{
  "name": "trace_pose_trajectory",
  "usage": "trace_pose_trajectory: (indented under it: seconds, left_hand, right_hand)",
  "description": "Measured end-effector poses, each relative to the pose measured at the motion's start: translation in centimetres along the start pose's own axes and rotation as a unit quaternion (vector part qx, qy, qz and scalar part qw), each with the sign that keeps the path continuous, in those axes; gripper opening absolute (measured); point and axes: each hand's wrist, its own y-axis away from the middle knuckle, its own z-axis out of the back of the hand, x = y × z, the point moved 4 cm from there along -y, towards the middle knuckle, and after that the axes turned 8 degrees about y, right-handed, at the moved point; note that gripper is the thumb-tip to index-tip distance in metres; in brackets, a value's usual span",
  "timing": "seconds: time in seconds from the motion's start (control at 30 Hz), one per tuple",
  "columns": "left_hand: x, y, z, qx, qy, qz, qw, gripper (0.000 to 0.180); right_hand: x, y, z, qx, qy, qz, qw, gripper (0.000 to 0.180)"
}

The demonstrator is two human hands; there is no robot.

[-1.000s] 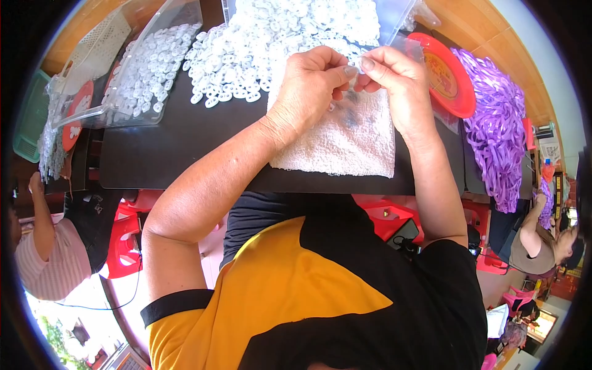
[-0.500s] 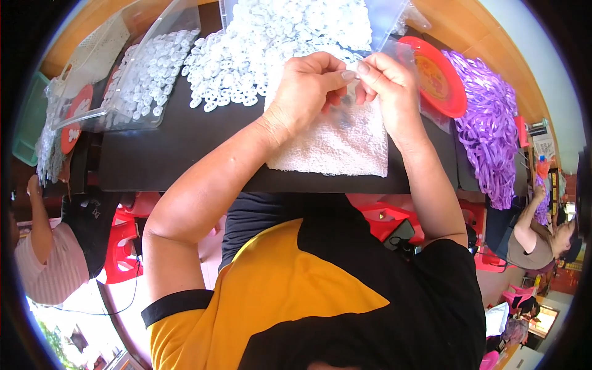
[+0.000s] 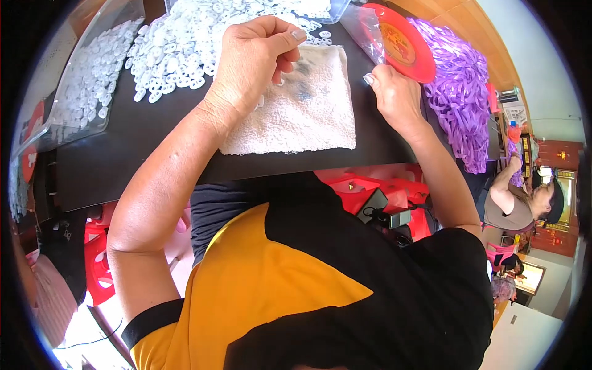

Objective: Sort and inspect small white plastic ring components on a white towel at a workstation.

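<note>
My left hand [image 3: 253,55] hovers over the white towel [image 3: 308,111] on the dark table [image 3: 123,154]. Its fingers are curled with the thumb pressed to the fingertips, and I cannot see anything in them. My right hand [image 3: 394,95] is a fist at the towel's right edge, gripping the lower edge of a clear plastic bag [image 3: 361,31] that lies against a red plate [image 3: 401,43]. A large heap of small white plastic rings [image 3: 197,31] lies just beyond my left hand.
A clear tray of more white rings [image 3: 92,80] stands at the far left. A heap of purple ribbons [image 3: 462,92] lies right of the red plate. Another person [image 3: 518,197] sits at the right. Red stools [image 3: 370,185] show under the table.
My hands were pinched together over the towel's far edge. They have now parted: the left has lifted slightly and the right has moved right to the bag.
</note>
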Motion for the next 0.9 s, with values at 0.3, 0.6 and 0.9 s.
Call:
trace_pose_trajectory:
  seconds: [0.3,0.6,0.9]
  left_hand:
    - [0.3,0.4,-0.4,0.015,-0.028,-0.004,0.999,0.018]
    - [0.4,0.3,-0.6,0.034,-0.02,-0.01,0.999,0.017]
    - [0.3,0.3,-0.7,0.031,-0.003,-0.017,0.999,0.015]
  right_hand:
    - [-0.3,-0.2,-0.5,0.064,0.003,0.018,0.998,0.016]
    - [-0.9,-1.2,-0.8,0.141,-0.005,0.036,0.989,0.018]
    - [-0.7,-1.2,-0.9,0.155,0.017,0.034,0.987,0.025]
